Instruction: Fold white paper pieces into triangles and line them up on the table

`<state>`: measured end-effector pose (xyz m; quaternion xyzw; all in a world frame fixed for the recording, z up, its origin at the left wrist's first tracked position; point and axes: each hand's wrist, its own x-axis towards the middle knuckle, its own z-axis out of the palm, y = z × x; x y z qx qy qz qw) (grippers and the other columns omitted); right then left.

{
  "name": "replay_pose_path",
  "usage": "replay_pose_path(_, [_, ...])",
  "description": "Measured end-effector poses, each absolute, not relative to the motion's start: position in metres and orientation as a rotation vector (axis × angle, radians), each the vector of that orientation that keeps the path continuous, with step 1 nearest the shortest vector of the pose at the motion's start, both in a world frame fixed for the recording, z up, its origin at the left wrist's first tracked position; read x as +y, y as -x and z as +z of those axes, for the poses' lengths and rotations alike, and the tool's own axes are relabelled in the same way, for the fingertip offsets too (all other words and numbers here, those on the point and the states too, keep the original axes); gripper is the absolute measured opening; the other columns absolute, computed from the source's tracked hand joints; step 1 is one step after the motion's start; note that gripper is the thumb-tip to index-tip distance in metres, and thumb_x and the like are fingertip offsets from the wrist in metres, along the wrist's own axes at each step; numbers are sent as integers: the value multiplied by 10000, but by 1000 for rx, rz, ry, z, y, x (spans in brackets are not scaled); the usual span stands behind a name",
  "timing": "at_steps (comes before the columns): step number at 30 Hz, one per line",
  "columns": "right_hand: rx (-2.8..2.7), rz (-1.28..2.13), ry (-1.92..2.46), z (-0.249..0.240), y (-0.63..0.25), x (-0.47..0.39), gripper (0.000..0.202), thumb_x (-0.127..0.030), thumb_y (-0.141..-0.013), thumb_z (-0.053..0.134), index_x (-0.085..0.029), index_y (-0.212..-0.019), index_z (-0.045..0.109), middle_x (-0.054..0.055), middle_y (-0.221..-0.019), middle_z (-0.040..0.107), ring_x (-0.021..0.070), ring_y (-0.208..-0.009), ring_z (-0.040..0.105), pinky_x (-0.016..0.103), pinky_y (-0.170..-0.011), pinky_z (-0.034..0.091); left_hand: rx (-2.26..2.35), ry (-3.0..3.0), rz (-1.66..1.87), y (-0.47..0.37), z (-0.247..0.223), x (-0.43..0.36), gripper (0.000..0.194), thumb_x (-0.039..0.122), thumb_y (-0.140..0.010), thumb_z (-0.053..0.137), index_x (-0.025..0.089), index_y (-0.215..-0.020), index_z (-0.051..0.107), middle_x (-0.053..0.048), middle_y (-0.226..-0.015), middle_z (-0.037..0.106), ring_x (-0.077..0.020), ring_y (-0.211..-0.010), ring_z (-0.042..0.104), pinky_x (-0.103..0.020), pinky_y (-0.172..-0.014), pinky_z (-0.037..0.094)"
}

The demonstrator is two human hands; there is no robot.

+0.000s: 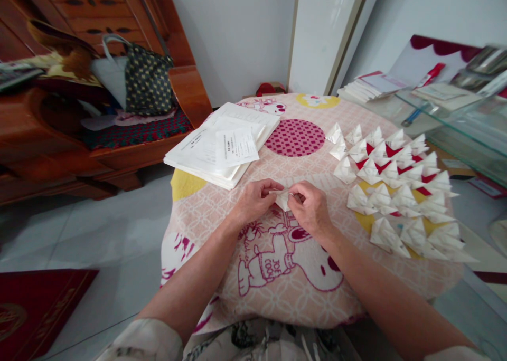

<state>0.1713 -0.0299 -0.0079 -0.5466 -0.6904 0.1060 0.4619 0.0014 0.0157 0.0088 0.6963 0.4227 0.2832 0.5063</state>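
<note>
Between my two hands is a small piece of folded white paper (282, 200), pinched at its left and right sides over the cloth-covered table. My left hand (259, 196) grips its left edge with thumb and fingers. On the other side, my right hand (309, 202) is closed on the right edge, partly hiding it. Rows of pointed folded paper pieces (382, 200) stand to the right of my right hand. Beyond my left hand lies a stack of printed white papers (206, 149), with a smaller printed sheet (237, 147) on top.
A pink patterned cloth (214, 229) covers the round table. At the right, a glass shelf (455, 121) holds papers and a red marker (431, 75). A wooden bench (186, 94) with a patterned bag (146, 81) is at the left. A dark red box (43, 308) lies on the floor.
</note>
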Motion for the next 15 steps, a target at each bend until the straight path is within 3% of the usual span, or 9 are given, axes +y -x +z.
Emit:
replay_pose_path(6, [-1809,130,1303,-11,-167,-32,188,-38,-733,504,-220,-752,546,45,-796,614,178,-730,592,293,-679,477,1153,-1844,697,-5,5,14,376,131,-833,460,146,-1105,719,-16,-749,730,-150,-651,688,-239,-596,524])
replay_pose_path(12, [-1825,137,1280,-10,-167,-33,207,-25,-737,506,-223,-753,564,38,-804,624,178,-738,609,302,-705,499,1192,-1957,746,-3,2,13,498,95,-831,446,107,-1289,642,17,-622,665,-124,-557,603,-248,-610,513])
replay_pose_path(15, [-1800,188,1246,-9,-170,-32,203,-30,-738,519,-220,-763,587,38,-809,640,181,-753,627,303,-711,510,1198,-1980,760,-2,3,12,518,99,-811,491,115,-1312,622,0,-694,704,-116,-571,604,-248,-618,525])
